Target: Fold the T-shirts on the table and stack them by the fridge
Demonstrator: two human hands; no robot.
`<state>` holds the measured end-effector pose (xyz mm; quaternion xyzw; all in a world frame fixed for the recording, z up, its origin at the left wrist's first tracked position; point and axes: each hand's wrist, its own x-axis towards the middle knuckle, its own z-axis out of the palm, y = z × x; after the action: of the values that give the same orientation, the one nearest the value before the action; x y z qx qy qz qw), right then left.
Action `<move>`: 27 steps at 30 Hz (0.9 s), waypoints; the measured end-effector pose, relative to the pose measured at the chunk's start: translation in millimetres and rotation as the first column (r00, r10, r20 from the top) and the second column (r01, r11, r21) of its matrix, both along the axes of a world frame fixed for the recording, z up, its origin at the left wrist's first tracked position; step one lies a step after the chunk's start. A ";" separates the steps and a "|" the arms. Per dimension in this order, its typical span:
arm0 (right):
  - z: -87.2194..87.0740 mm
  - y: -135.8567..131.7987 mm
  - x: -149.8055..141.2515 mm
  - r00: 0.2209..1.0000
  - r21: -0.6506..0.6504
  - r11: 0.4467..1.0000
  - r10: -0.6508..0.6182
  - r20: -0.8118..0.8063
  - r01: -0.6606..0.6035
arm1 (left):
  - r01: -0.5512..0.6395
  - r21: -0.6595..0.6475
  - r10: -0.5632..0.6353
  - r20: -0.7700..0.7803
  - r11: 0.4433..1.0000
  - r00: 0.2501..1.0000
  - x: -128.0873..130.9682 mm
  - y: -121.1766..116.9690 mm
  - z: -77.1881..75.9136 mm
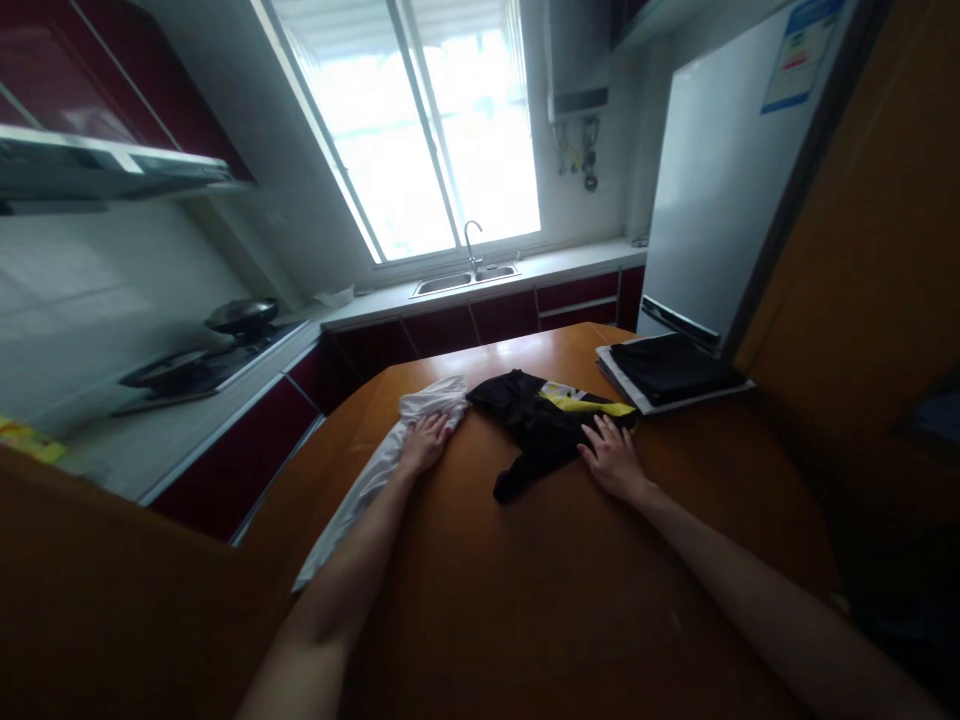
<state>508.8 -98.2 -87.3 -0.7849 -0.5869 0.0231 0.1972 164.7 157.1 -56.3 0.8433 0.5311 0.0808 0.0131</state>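
Observation:
A white piece of clothing (pixel 375 467) lies bunched in a long strip on the left part of the wooden table. On its upper end rests my left hand (pixel 425 441), palm down with the fingers stretched forward. To its right is a crumpled black garment (pixel 525 415) with a yellow and white printed patch; one dark sleeve-like end points toward me. My right hand (pixel 613 457) lies on the garment's right edge, fingers spread. Both hands are flat on the cloth, and neither grips it.
The brown wooden table (pixel 525 600) has a folded black cloth (pixel 671 368) on a white flat stack at its far right. Beyond stand a counter with a sink (pixel 465 280), a refrigerator (pixel 727 180) at right, and a stove with a lidded wok (pixel 240 315) at left.

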 end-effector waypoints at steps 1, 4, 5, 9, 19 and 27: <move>1.4 0.7 -0.1 1.000 -0.003 1.000 -0.008 -0.003 0.008 | -0.054 -0.003 0.054 -0.008 0.999 0.999 -9.9 8.7 2.3; 4.4 3.2 -2.8 0.999 0.000 1.000 -0.032 -0.002 0.032 | -0.176 -0.009 0.176 -0.023 0.984 0.984 -34.9 23.8 11.8; 4.8 3.8 -3.9 0.999 0.003 0.999 -0.035 -0.002 0.035 | -0.217 -0.005 0.217 -0.023 0.976 0.976 -38.6 23.8 14.4; 6.0 4.5 -6.5 0.999 0.002 0.999 -0.044 -0.008 0.044 | -0.321 0.142 0.313 0.077 0.937 0.947 -15.7 -3.8 15.1; 15.9 -1.7 -8.0 0.992 -0.017 0.999 -0.036 0.119 0.038 | 0.391 0.156 -0.414 0.501 0.907 0.760 90.3 -154.5 13.0; 38.6 -24.4 -46.6 0.964 -0.083 0.994 -0.045 0.261 0.069 | 0.589 0.033 -0.567 0.315 0.808 0.761 82.7 -182.1 -9.9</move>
<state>462.3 -122.5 -48.7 -0.8059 -0.5833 -0.0584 0.0832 247.4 -25.0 -66.2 0.9413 0.2389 0.1860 0.1494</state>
